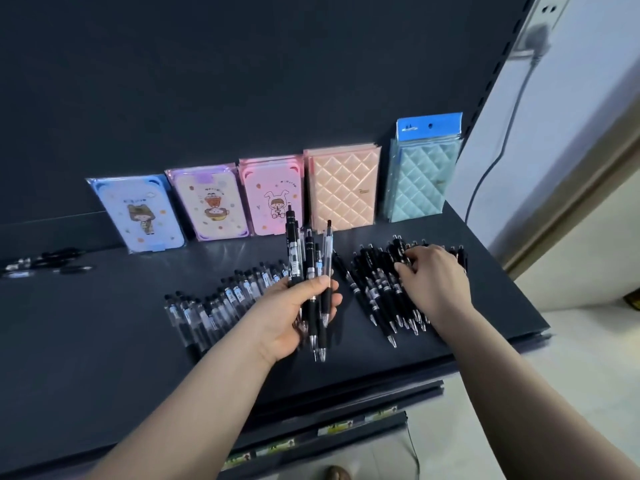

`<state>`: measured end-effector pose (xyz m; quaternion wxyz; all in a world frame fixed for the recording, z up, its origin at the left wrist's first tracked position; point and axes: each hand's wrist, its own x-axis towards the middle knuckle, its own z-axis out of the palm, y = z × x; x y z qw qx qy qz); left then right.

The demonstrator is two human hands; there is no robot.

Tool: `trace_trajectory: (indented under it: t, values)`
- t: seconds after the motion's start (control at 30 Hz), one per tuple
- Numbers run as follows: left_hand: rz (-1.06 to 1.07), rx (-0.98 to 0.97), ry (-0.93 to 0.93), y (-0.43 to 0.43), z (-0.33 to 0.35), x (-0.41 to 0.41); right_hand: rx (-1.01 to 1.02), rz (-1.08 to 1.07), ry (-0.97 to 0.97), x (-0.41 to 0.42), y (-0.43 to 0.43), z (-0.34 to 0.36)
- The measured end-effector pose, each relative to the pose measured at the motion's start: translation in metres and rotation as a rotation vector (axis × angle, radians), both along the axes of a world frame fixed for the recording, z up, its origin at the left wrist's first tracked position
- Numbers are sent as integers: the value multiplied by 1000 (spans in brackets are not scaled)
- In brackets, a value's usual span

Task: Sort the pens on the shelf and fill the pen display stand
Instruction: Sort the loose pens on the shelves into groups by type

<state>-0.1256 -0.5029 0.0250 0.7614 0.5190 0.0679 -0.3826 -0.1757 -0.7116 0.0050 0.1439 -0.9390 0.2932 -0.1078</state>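
Bundle: a handful of pens (309, 271), black and clear ones mixed, standing upright in the left hand (294, 313) at the middle of the shelf, tips down, clickers up.
Left hand: fingers curled shut around the bundle, thumb (311, 284) pressed across the barrels; a firm hold, from where I stand.
Right hand (434, 282): at 3 o'clock from the bundle, lying on the black pens, fingers (407, 263) bent and spread loosely into the pile. Whether they have pinched one pen I cannot tell.
Black pens (377, 289): a loose fan on the shelf, partly under the right hand, tips towards the front edge.
Clear pens (221, 299): a long slanting row at 9 o'clock from the bundle, side by side, fairly tidy.
Stray pens (45, 261): a few at far 9 o'clock, well apart from the rest.
Shelf (104, 358): dark, flat, holding all of it.
Notebooks (273, 195): at 12 o'clock, five stacks leaning on the back panel, behind the pens.
Display stand: not in sight anywhere.
Done, I'd say: sorting is well on; two kinds already lie in separate groups.
Left: the mixed bundle and the strays need sorting, and the whole filling of the stand looks not yet begun.
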Motion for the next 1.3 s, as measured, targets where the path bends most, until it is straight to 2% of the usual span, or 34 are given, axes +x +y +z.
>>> trace_trajectory:
  t: [0.1,0.13,0.2,0.27,0.33,0.43,0.63,0.8,0.93,1.1,1.2,1.3]
  values:
    - [-15,1,-11,-6,3,-2,42,29,-84,-5,3,9]
    - [-15,0,-18,-8,4,-2,144,57,-162,-6,8,15]
    - [-26,-12,-34,-11,5,-3,510,130,-288,-6,24,32]
    - [-56,-22,-61,-11,5,-5,835,226,-301,-4,44,45]
    - [-98,-18,-86,-9,5,-7,1007,275,-295,-1,56,48]
    - [-126,-18,-114,-3,2,-7,1114,261,-265,6,60,47]
    - [-53,-15,-150,14,2,-5,1258,273,-121,20,68,46]
    - [50,29,-157,36,3,-2,1262,322,-48,35,88,47]
    - [295,17,-126,68,2,8,1242,312,-37,55,96,52]
    - [533,74,-157,116,0,17,1032,379,201,92,129,43]
    - [601,49,-130,134,0,15,858,431,305,106,163,34]
    - [608,17,-102,144,1,10,703,463,328,112,183,24]
